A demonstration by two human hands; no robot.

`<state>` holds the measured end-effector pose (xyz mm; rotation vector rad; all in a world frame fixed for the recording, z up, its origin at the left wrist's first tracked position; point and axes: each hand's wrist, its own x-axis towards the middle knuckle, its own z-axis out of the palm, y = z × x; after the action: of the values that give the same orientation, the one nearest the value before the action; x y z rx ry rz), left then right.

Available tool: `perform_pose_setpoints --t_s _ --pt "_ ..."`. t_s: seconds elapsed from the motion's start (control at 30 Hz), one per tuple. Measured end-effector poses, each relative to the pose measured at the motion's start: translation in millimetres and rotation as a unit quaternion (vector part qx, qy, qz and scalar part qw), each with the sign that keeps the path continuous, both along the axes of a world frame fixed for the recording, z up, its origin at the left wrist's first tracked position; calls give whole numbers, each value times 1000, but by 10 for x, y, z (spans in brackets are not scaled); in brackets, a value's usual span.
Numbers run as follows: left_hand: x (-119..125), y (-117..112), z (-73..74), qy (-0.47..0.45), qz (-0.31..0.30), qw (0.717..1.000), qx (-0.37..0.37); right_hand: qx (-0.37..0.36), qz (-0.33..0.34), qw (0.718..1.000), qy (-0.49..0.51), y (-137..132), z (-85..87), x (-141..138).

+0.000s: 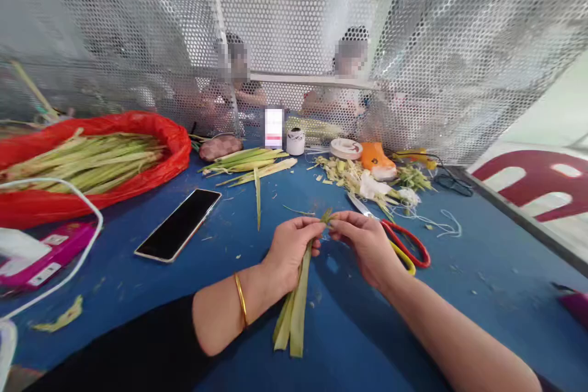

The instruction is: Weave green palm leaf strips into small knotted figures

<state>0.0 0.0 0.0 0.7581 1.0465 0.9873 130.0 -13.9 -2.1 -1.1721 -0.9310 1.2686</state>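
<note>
Long green leaf strips hang down from between my hands, their broad ends toward me and their narrow, twisted tip at the top. My left hand, with a gold bangle at the wrist, is closed around the bundle just below that tip. The fingers of my right hand pinch at the tip itself, close against my left fingertips. Scissors with red and yellow handles lie beside my right hand, partly hidden behind it. A single leaf strip lies flat beyond my left hand.
At the left is a red plastic bag full of leaf stalks, with a phone nearer me. Leaf scraps, a tape roll and a white jar stand along the back. Behind a perforated metal screen, two people sit.
</note>
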Motion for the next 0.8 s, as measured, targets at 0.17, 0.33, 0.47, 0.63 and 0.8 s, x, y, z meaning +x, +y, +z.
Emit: perform_pose_setpoints --t_s 0.17,0.33,0.47,0.63,0.8 --pt "-7 -18 -32 16 13 1000 14 -18 -17 999 -25 -15 -3 16" --pt "-5 -17 -30 12 24 999 21 -20 -28 999 -35 -10 -22 10" --pt "-20 -4 -4 -18 -3 1000 -16 51 -37 992 -110 -13 -11 5" --pt "-38 9 10 -39 -34 998 -41 80 -54 985 -145 -18 -6 29" --pt "-22 -1 24 -46 -15 998 -41 64 -34 986 -153 14 -17 65"
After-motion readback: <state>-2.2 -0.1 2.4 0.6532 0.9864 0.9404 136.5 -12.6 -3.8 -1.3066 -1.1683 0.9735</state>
